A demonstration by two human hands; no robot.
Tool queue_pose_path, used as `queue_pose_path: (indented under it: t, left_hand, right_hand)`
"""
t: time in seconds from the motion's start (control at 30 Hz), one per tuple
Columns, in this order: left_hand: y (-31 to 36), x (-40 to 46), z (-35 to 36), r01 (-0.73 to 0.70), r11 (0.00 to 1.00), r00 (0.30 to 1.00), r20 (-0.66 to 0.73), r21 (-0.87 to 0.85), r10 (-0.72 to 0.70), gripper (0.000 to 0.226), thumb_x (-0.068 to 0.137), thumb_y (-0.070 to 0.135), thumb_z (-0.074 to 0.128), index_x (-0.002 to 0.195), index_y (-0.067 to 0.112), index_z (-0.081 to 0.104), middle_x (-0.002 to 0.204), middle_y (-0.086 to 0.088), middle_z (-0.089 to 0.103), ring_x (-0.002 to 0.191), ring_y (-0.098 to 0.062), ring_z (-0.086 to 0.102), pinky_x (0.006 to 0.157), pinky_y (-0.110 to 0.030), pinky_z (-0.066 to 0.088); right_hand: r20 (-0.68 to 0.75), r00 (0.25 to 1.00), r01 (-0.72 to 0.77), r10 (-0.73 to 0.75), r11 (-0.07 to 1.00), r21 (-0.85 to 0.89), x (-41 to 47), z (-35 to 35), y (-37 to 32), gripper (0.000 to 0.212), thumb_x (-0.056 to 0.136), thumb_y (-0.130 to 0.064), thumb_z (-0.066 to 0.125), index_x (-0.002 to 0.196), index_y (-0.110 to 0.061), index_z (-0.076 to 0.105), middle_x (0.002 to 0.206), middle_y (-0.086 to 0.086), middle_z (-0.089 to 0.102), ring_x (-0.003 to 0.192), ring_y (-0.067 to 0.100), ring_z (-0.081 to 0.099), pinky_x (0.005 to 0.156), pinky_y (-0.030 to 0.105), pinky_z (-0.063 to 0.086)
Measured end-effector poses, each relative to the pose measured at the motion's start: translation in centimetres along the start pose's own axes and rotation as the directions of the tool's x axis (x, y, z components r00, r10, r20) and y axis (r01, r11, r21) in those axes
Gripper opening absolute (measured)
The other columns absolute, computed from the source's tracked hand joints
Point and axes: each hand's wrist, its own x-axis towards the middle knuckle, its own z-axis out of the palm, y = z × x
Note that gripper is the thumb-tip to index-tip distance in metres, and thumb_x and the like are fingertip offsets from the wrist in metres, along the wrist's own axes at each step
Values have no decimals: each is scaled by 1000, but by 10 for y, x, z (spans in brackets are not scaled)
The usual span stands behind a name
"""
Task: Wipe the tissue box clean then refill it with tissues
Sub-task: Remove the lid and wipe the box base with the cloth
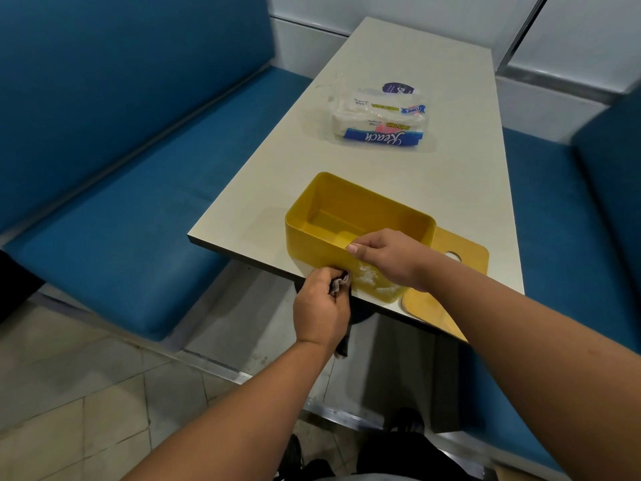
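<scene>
An open yellow tissue box stands empty at the table's near edge. White smears mark its near outer wall. My right hand grips the box's near rim, thumb on the edge. My left hand holds a dark grey cloth against the box's near wall, with the cloth's tail hanging below the table edge. The wooden lid with an oval slot lies flat to the right of the box, partly under my right forearm. A plastic pack of white tissues lies farther back on the table.
The pale table runs away from me between two blue padded benches. A small round purple object sits behind the tissue pack. A white wall closes the far end. Tiled floor lies below left.
</scene>
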Motion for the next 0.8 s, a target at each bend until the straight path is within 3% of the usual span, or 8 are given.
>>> queue_pose_path:
  t: [0.07,0.23,0.43,0.53,0.6,0.67,0.73,0.8]
  left_hand:
    - [-3,1,1,52,998,998,29,28,-53,5,91,22,62,90,17,65,87,6,59,80,-17,57,66,-25,42]
    - [3,-3,5,5,999,1000,-21,-38,-6,8,91,24,64,91,16,65,88,5,61,79,-12,56,67,-17,42]
    - [-6,1,11,286,953,954,-67,-100,-294,8,91,26,62,85,23,59,87,-1,66,81,-20,61,71,-33,50]
    - [3,-7,21,297,943,951,-45,-146,-307,14,93,25,60,80,25,55,83,0,66,76,-16,61,67,-27,47]
    - [10,-21,34,271,955,963,37,-119,-269,12,93,25,61,82,22,58,84,2,65,75,-11,59,64,-17,43]
    - [14,-33,44,234,969,967,123,-84,-223,11,93,27,62,87,17,65,85,2,66,77,-9,60,68,-17,47]
    - [12,-32,41,225,970,971,101,-90,-216,11,92,26,63,88,16,66,85,2,66,75,-7,58,67,-13,44]
    - [9,-21,32,241,966,970,-8,-95,-243,8,92,23,63,87,17,63,86,0,64,74,-10,56,63,-9,38]
  right_hand:
    - [3,1000,-6,6,1000,1,0,-1,0,45,98,-43,44,130,-15,58,137,6,55,125,24,49,105,41,39]
    - [4,1000,-16,16,1000,11,0,-1,1,44,98,-43,44,130,-16,58,137,5,55,125,23,49,105,40,39]
    - [8,1000,-23,23,1000,10,0,-1,0,44,98,-44,44,131,-16,57,138,5,54,126,23,49,105,39,38]
    - [12,1000,-26,26,1000,13,0,-1,-1,45,98,-42,45,132,-15,57,139,5,53,127,23,48,104,37,37]
    - [12,1000,-24,24,1000,12,0,-1,0,44,98,-42,45,131,-15,57,139,6,53,128,24,47,105,37,37]
    - [14,1000,-23,23,1000,10,0,-1,0,44,99,-42,44,131,-15,57,139,6,53,128,24,47,106,38,36]
    - [15,1000,-19,19,1000,7,0,-1,0,45,98,-43,44,131,-15,57,138,6,53,128,24,47,106,38,36]
    - [11,1000,-22,22,1000,3,0,-1,0,46,98,-44,45,132,-15,56,139,5,53,128,24,47,106,38,36]
